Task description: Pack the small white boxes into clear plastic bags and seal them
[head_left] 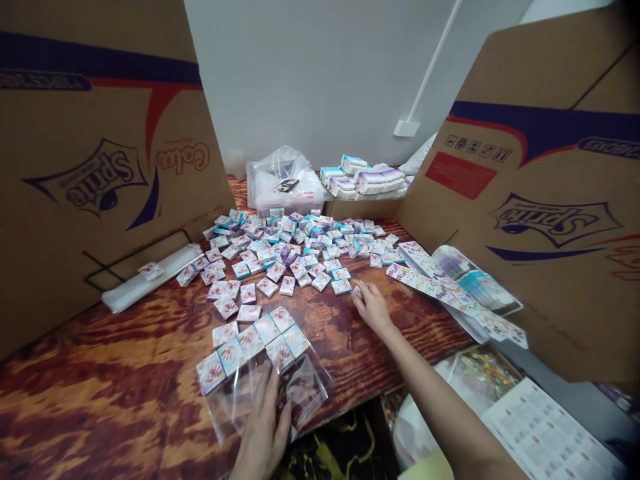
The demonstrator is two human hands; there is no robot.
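Note:
My left hand (pixel 265 407) lies on a clear plastic bag (pixel 310 387) near the table's front edge, its fingers stretched out. Several small printed boxes (pixel 250 341) stand side by side in a slanted row at the bag's far side, with a short second row at the right. Whether they are all inside the bag I cannot tell. My right hand (pixel 371 305) has bent fingers beside a small box (pixel 341 287) with a blue edge. A whitish bit shows at its fingertips, mostly hidden. Beyond both hands spreads a loose heap of similar boxes (pixel 285 250).
Large cardboard cartons (pixel 90 147) (pixel 530 200) wall in the table (pixel 125 387) at left and right. Flat plastic sleeves (pixel 155 280) lie at left. A tub of clear bags (pixel 285 183) and a carton of wrapped bundles (pixel 367 180) stand behind. Printed sheets (pixel 450 287) rest at right.

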